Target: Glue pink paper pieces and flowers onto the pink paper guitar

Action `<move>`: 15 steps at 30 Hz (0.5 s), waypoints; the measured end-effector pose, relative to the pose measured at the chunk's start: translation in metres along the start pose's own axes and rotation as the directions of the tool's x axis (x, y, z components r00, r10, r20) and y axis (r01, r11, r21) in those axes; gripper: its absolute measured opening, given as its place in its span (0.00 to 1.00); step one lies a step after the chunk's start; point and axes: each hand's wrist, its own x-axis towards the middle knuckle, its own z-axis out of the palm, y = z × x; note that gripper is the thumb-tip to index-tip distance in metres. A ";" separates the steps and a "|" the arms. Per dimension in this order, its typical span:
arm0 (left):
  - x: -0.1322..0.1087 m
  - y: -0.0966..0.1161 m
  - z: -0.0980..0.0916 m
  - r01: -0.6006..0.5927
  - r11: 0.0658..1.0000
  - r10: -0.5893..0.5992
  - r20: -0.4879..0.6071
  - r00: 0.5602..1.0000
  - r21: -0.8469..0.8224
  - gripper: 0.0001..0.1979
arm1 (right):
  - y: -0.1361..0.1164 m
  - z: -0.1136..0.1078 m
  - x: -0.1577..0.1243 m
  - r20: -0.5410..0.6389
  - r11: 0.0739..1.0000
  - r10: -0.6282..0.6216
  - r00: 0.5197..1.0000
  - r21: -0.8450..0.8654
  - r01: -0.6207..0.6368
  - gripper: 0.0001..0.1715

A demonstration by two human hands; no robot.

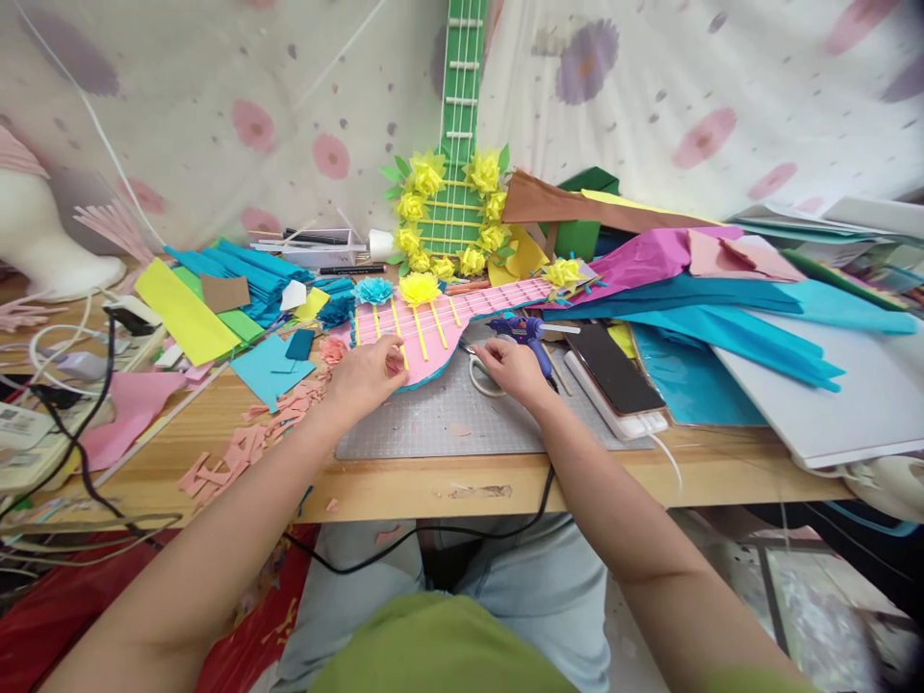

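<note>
Pink paper guitar [434, 356]: lies flat, rounded body near edge over the grey cutting mat [433, 435], neck running right and slightly away. Placed directly in front of the person, probably so both hands reach it without stretching.

Left hand [367, 373]: at the near left edge of the guitar body, fingers curled with thumb close to them. Cannot tell whether anything is pinched. Position looks suited to steadying the body.

Right hand [514, 371]: fingers bent and drawn together at the scissors [474, 377], just beside the curved edge of the guitar. Contact seems likely; cannot tell whether the grip is firm.

Glue gun [530, 337]: beyond the right hand, partly under the neck's line of sight; presumably put there to be within easy reach. Phone [617, 366] rests on a white block further right, off most of the mat.

Green guitar [469, 85]: upright at the back before the floral curtain [324, 87], yellow flowers around its body; possibly stood there to save room. Pink scraps [245, 452] lie left on the tabletop [411, 483], apart from the mat's middle.
</note>
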 end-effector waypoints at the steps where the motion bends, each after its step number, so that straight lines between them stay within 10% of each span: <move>1: 0.000 0.000 0.001 0.000 1.000 0.000 0.010 1.000 0.022 0.19 | 0.001 0.000 0.000 0.000 1.000 0.000 1.000 -0.002 0.000 0.22; 15: 0.004 0.013 0.003 0.060 0.946 -0.060 -0.007 0.998 0.319 0.18 | -0.004 0.000 -0.003 -0.060 0.998 -0.015 0.998 0.058 0.018 0.21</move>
